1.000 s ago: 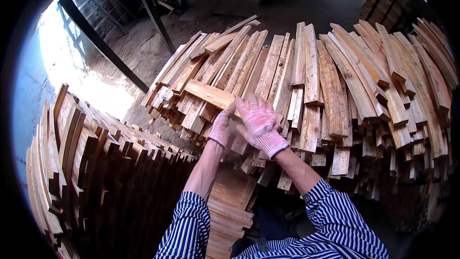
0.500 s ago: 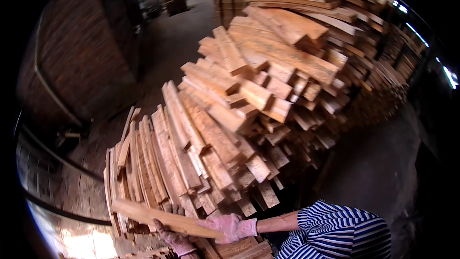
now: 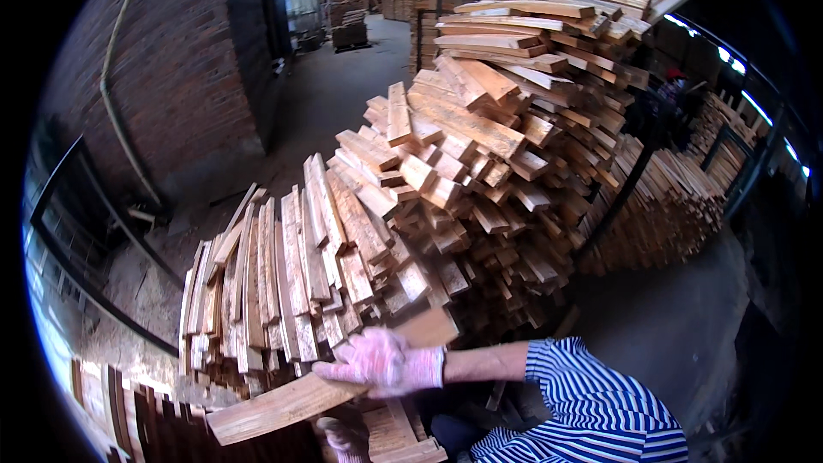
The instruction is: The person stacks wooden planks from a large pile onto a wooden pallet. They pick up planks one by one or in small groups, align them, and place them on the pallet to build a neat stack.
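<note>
My right hand (image 3: 377, 362), in a pink and white knit glove, is closed over the middle of a flat wooden board (image 3: 283, 407). The board slants from the lower left up to the right, and its far end lies in front of the stack of lumber. Just below the board is my left hand (image 3: 345, 441), in a glove with a dark, dirty palm. It is partly cut off by the lower edge; its fingers look loosely apart, with nothing seen in them. Beyond both hands rises a big heap of sawn wooden pieces (image 3: 377, 231), their ends pointing toward me.
Below my hands lie more boards (image 3: 399, 435), with upright slats (image 3: 120, 411) at the lower left. A dark metal rail (image 3: 111, 300) runs along the left, before a brick wall (image 3: 171, 77). Another wood stack (image 3: 660, 197) and a person (image 3: 671, 90) are at the right.
The board has swung round: its right end is now raised and its left end lowered. My right hand has shifted left and up along it. My left hand has dropped away from the board.
</note>
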Demonstrator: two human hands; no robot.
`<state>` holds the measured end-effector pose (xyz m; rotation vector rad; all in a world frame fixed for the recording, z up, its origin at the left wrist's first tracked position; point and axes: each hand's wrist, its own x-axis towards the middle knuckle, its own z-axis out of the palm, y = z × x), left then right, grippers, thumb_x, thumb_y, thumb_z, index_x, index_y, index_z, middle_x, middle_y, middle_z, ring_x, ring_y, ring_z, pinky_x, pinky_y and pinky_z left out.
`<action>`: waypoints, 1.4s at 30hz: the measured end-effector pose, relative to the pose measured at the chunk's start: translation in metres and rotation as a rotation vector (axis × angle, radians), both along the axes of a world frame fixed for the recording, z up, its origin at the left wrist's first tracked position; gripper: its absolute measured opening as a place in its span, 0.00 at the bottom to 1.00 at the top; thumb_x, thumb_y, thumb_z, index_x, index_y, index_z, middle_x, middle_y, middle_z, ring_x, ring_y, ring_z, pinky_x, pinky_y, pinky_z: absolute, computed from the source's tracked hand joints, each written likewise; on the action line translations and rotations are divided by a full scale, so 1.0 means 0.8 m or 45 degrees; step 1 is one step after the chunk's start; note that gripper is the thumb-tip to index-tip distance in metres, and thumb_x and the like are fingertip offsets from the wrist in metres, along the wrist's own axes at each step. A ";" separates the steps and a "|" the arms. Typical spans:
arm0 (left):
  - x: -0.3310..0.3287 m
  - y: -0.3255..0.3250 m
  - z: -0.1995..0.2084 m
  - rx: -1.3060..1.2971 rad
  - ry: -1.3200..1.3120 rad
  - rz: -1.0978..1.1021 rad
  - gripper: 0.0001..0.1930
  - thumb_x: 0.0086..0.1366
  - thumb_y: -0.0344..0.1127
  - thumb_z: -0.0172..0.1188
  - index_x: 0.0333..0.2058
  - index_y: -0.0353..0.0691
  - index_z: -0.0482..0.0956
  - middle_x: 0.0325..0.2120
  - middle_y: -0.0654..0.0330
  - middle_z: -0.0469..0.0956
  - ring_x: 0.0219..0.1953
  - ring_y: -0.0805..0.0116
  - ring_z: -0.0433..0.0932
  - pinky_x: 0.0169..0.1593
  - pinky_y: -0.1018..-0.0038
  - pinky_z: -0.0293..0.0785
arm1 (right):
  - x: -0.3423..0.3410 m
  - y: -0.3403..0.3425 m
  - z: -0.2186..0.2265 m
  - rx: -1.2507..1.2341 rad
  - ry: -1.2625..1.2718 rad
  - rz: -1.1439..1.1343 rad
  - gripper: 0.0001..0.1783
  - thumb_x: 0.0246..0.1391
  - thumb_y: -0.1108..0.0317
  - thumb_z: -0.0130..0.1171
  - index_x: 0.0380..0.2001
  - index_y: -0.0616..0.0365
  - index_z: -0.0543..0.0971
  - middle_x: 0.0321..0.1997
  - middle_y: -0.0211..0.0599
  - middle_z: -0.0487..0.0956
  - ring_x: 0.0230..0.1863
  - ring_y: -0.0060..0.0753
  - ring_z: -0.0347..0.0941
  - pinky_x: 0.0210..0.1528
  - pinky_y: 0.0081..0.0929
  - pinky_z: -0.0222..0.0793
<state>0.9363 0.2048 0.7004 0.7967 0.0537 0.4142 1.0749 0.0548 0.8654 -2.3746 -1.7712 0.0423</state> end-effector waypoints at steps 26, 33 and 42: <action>0.375 0.026 0.149 0.455 0.344 -0.275 0.39 0.64 0.37 0.71 0.69 0.31 0.62 0.65 0.41 0.68 0.68 0.50 0.68 0.70 0.58 0.68 | 0.580 -0.064 0.244 -0.450 0.172 -1.392 0.62 0.54 0.21 0.47 0.78 0.54 0.49 0.76 0.59 0.62 0.75 0.57 0.60 0.76 0.48 0.55; 0.441 -0.082 0.172 0.018 0.467 -0.641 0.37 0.70 0.46 0.66 0.68 0.31 0.62 0.64 0.45 0.69 0.60 0.58 0.75 0.63 0.67 0.73 | 0.611 -0.107 0.183 -0.593 -0.017 -1.475 0.49 0.49 0.42 0.62 0.72 0.51 0.65 0.68 0.58 0.73 0.70 0.52 0.69 0.67 0.45 0.64; 0.508 -0.073 0.115 0.123 0.720 -0.777 0.40 0.71 0.58 0.59 0.70 0.34 0.63 0.68 0.46 0.68 0.71 0.54 0.64 0.72 0.63 0.58 | 0.560 -0.068 0.192 -0.229 0.015 -1.212 0.39 0.52 0.47 0.57 0.64 0.57 0.73 0.48 0.50 0.82 0.47 0.41 0.80 0.51 0.39 0.76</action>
